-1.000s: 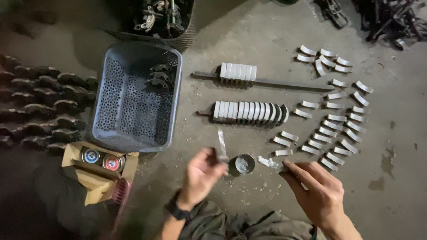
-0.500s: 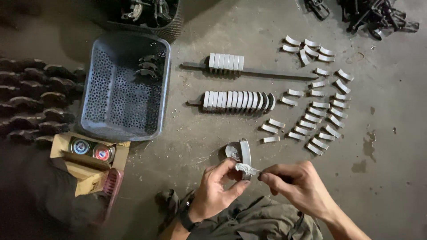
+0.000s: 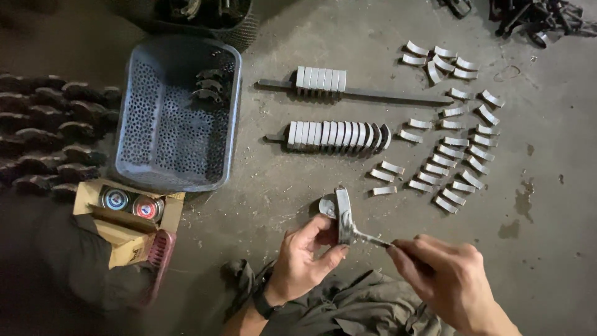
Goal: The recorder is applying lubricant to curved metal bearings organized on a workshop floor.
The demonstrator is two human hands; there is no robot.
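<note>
Head view: the left hand point(image 3: 305, 258) pinches a curved metal bearing shell point(image 3: 343, 214) upright between thumb and fingers, near the middle of the concrete floor point(image 3: 547, 249). The right hand point(image 3: 444, 277) grips a thin brush point(image 3: 368, 238) — its tip touches the shell. A grey plastic basket point(image 3: 174, 115) sits far left.

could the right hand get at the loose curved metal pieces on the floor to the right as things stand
Probably not right away: the right hand is busy holding a small tool against the curved piece in the left hand. The floor between it and the loose pieces looks bare.
</note>
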